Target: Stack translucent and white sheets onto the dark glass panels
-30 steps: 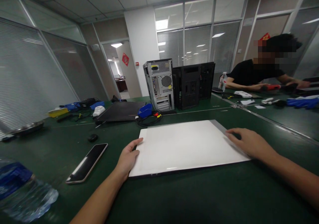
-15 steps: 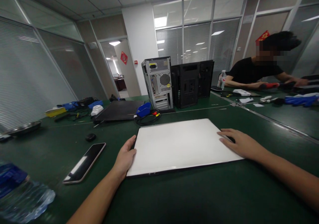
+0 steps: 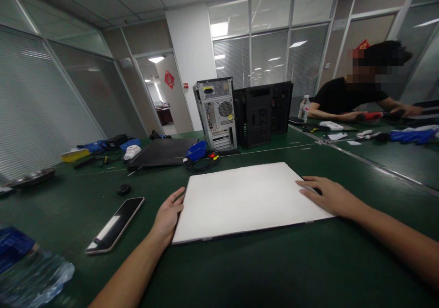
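A wide white panel point(image 3: 240, 203), flat and thin like a screen's backlight sheet, lies over the green table in front of me. Small tabs stick out along its near edge, and a thin dark line shows beneath. My left hand point(image 3: 167, 216) grips its left edge, thumb and fingers at the side. At the right edge, my right hand point(image 3: 329, 197) holds on with the thumb and a finger laid over the white surface. Its other fingertips are partly hidden behind the edge.
A phone point(image 3: 115, 225), a small black round object point(image 3: 124, 189) and a water bottle point(image 3: 30, 267) are at left. Behind the panel stand an opened computer tower point(image 3: 216, 114), black cases point(image 3: 264, 116), a blue tray point(image 3: 196, 151) and cables. A co-worker point(image 3: 343, 100) works at far right.
The dark rim at the panel's left and near edges is now mostly covered by white, and tabs show at the near edge. My left thumb has slid off the top towards the side.
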Demonstrator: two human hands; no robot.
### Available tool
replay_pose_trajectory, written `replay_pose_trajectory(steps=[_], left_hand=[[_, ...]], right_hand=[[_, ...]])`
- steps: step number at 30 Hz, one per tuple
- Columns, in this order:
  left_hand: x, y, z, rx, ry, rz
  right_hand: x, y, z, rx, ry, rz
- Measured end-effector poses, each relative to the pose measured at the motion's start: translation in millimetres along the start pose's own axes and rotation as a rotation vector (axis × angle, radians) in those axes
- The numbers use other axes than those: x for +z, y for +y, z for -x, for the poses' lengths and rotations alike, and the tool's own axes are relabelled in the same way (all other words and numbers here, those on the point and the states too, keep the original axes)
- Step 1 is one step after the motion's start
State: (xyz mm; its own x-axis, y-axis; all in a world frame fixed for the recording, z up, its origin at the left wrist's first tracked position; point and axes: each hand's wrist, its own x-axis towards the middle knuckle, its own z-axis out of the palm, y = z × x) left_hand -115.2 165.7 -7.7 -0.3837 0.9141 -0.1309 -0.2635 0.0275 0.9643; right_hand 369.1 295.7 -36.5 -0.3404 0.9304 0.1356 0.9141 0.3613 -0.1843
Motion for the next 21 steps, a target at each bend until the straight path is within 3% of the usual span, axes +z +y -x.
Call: replay_pose_trajectory(steps=[8, 11, 17, 21], left_hand=[[1.1, 5.2, 2.5, -0.078, 0.039, 0.054], [1.3, 6.8, 5.8, -0.085, 0.014, 0.059], [0.5, 2.8, 11.0, -0.056, -0.087, 0.026], [-1.3, -3.0, 8.1, -0.055, -0.139, -0.008]], right_hand=[[0.6, 0.7, 1.3, -0.004, 0.018, 0.001], [-6.6, -4.3, 4.0, -0.046, 0.103, 0.029], [-40.6, -35.4, 20.6, -0.398, 0.446, 0.074], [-51.2, -81.4, 39.7, -0.744, 0.440, 0.059]])
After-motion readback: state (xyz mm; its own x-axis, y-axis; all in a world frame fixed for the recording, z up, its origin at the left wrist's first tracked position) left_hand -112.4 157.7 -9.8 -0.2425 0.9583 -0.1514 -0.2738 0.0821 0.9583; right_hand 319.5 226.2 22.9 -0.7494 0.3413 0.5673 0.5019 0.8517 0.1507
